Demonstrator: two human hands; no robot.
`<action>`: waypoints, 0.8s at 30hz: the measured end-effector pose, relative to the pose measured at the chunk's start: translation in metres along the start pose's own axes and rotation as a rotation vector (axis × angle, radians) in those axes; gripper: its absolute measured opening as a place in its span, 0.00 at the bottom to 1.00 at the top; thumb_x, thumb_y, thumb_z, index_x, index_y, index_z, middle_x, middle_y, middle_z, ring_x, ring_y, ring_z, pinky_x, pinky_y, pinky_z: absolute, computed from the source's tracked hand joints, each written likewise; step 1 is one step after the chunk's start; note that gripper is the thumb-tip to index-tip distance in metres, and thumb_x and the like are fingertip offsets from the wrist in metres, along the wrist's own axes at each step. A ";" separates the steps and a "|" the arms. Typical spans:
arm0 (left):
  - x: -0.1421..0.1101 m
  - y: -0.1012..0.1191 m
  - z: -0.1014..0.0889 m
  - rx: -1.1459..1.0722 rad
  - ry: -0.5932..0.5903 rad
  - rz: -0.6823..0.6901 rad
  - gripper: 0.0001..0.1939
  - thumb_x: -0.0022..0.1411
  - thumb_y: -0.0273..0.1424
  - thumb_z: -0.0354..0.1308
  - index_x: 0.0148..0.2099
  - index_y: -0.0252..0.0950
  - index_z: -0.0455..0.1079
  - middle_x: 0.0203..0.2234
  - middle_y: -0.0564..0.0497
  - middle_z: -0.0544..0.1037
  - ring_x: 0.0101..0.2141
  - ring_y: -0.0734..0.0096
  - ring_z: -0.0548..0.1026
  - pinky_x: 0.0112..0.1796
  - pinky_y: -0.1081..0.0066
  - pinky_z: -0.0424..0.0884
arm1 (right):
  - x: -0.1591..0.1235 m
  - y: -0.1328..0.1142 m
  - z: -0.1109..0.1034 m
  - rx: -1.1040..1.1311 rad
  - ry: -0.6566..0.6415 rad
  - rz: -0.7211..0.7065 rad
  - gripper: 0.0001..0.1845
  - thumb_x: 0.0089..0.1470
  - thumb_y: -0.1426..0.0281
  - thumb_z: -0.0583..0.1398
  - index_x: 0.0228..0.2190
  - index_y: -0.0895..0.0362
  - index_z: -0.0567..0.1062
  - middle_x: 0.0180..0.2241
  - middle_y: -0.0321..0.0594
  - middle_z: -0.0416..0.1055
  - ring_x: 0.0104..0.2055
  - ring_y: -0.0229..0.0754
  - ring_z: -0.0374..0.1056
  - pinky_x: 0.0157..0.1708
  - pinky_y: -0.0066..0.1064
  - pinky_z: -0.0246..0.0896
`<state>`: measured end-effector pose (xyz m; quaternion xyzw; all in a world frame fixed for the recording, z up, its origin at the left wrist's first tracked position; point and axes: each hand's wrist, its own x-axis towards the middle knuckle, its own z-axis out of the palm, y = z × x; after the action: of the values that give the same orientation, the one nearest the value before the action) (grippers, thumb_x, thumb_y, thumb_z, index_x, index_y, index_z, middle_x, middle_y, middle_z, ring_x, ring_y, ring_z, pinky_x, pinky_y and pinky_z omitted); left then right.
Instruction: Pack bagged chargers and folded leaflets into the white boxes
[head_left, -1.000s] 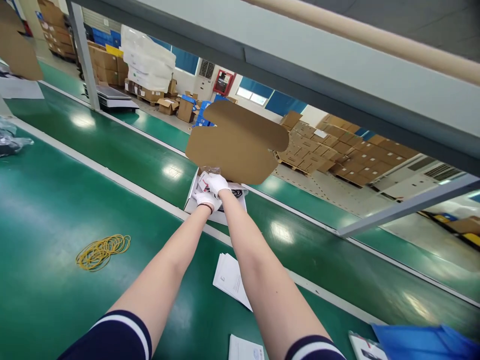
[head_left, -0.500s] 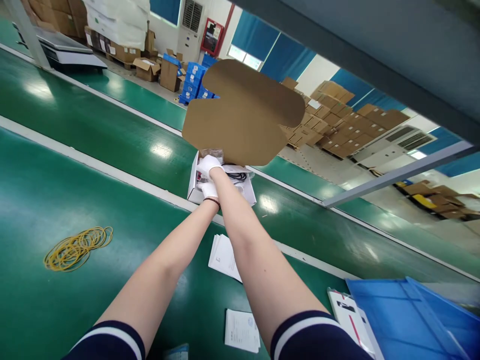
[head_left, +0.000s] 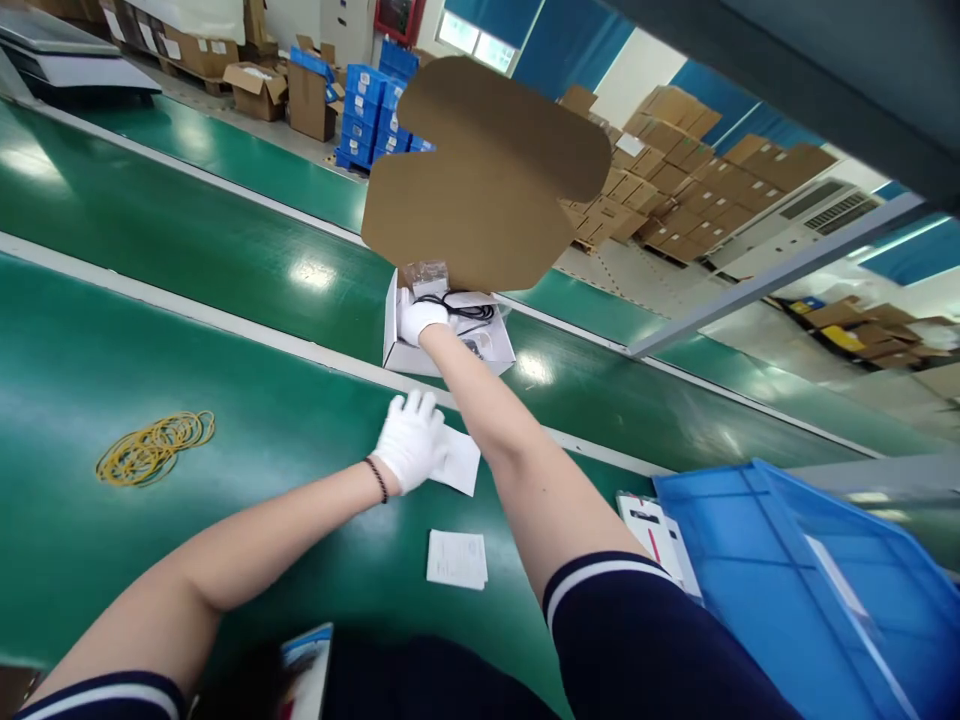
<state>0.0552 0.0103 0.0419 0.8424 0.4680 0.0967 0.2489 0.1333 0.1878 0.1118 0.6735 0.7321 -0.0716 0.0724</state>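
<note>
A white box [head_left: 409, 358] with its brown cardboard lid [head_left: 480, 190] raised stands on the green conveyor. Inside it I see a coiled black cable [head_left: 480, 312] and a clear plastic-wrapped item [head_left: 425, 276]. My right hand [head_left: 422, 320], in a white glove, reaches into the box's left part; its fingertips are hidden there. My left hand [head_left: 410, 442], also gloved, is outside the box, with fingers stretched over the left end of a stack of white papers [head_left: 459, 462]. A second stack of printed sheets [head_left: 457, 560] lies nearer to me.
Yellow rubber bands [head_left: 154, 448] lie in a pile on the green surface at left. At right stand a blue bin [head_left: 750, 580] and a white package [head_left: 654, 535]. A grey metal post [head_left: 780, 275] slants across the right side. Cartons [head_left: 675, 190] are stacked beyond the conveyor.
My left hand has come out of the box and moved toward me onto the paper stack. My right hand stays in the box. The view has tilted down a little.
</note>
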 end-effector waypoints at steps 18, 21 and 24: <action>-0.140 -0.040 -0.039 -0.757 0.285 -0.327 0.32 0.64 0.54 0.49 0.59 0.37 0.70 0.58 0.48 0.71 0.59 0.59 0.67 0.62 0.62 0.58 | -0.179 0.099 0.122 0.197 0.083 0.000 0.42 0.38 0.48 0.69 0.55 0.48 0.72 0.57 0.48 0.60 0.57 0.62 0.55 0.54 0.52 0.54; -0.152 -0.046 -0.039 -0.758 0.340 -0.377 0.33 0.63 0.54 0.49 0.58 0.36 0.70 0.57 0.46 0.73 0.58 0.58 0.68 0.62 0.61 0.58 | -0.185 0.104 0.124 0.207 0.226 -0.014 0.40 0.36 0.53 0.71 0.53 0.49 0.73 0.57 0.48 0.61 0.56 0.62 0.56 0.54 0.54 0.54; -0.164 -0.050 -0.037 -0.745 0.367 -0.399 0.33 0.63 0.54 0.49 0.58 0.36 0.71 0.56 0.46 0.74 0.58 0.58 0.69 0.62 0.61 0.58 | -0.192 0.103 0.129 0.365 0.361 -0.014 0.29 0.40 0.61 0.69 0.46 0.54 0.76 0.53 0.49 0.66 0.55 0.60 0.59 0.54 0.50 0.55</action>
<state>-0.0858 -0.0932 0.0596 0.5579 0.5906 0.3562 0.4616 0.2527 -0.0169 0.0238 0.6723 0.7127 -0.0815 -0.1829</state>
